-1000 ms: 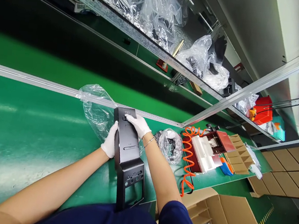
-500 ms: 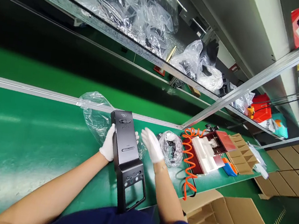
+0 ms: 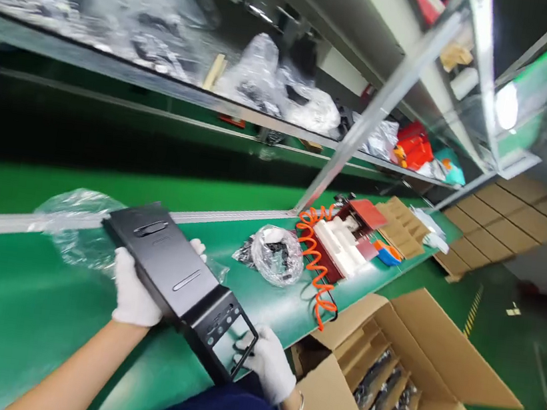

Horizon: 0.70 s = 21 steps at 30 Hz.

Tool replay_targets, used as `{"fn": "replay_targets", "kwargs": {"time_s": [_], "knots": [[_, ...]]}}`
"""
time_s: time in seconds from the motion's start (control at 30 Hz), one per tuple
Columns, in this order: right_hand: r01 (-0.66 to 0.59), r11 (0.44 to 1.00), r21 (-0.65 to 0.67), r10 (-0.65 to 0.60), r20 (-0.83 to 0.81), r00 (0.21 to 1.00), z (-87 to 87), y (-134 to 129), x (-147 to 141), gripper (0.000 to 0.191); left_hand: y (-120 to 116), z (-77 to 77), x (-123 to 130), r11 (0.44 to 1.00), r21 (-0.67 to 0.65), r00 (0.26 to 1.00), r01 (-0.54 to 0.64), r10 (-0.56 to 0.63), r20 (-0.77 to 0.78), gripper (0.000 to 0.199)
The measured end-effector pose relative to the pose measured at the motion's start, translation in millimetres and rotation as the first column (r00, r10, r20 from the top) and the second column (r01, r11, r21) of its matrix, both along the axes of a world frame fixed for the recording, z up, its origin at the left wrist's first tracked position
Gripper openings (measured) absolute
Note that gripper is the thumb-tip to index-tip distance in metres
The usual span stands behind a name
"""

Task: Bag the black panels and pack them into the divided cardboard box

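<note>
A long black plastic housing [image 3: 179,266], with slots in its upper face and a rectangular opening at its near end, lies tilted across my hands above the green bench. My left hand [image 3: 135,294], in a white glove, grips its far part from beneath, with fingertips showing past the far side. At the near end, my gloved right hand [image 3: 268,364] holds the frame around the opening, its fingers seen through and around it. A clear plastic bag [image 3: 82,227] lies behind the housing's far end.
Right of the housing lies a plastic-wrapped ring-shaped bundle [image 3: 277,256]. Beyond it are a coiled orange hose [image 3: 314,261] and a red-and-white fixture [image 3: 344,241]. An open carton [image 3: 343,402] with wrapped parts between dividers stands at the lower right. A loaded shelf [image 3: 168,87] crosses above the bench.
My right hand has come down from beside the housing and taken hold of its near end. The housing has swung, its far end leaning more to the left. The view has turned right.
</note>
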State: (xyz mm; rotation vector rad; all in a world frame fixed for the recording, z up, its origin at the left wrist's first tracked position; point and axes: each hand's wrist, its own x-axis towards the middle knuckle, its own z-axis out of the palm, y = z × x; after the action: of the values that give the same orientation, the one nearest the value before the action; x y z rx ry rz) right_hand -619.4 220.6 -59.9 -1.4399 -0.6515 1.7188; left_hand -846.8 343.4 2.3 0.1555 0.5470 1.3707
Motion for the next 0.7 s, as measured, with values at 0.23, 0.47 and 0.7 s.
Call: {"fn": "replay_targets", "kwargs": {"time_s": [0.23, 0.47, 0.7], "knots": [[0.232, 0.973, -0.015, -0.221, -0.371, 0.902, 34.5, 5, -8, 0.068, -17, 36.5, 11, 0.948, 0.294, 0.844, -0.12, 0.254, -0.472, 0.049], [0.684, 0.685, 0.252, -0.616, -0.301, 0.728, 51.2, 0, 107, 0.049, -44, -5.3, 28, 0.751, -0.049, 0.056, 0.659, -0.114, -0.992, 0.075], [0.865, 0.219, 0.452, -0.931, -0.169, 0.324, 86.1, -84, 265, 0.037, -36, -41.2, 36, 0.591, -0.214, -0.333, 0.777, 0.098, -0.938, 0.065]]}}
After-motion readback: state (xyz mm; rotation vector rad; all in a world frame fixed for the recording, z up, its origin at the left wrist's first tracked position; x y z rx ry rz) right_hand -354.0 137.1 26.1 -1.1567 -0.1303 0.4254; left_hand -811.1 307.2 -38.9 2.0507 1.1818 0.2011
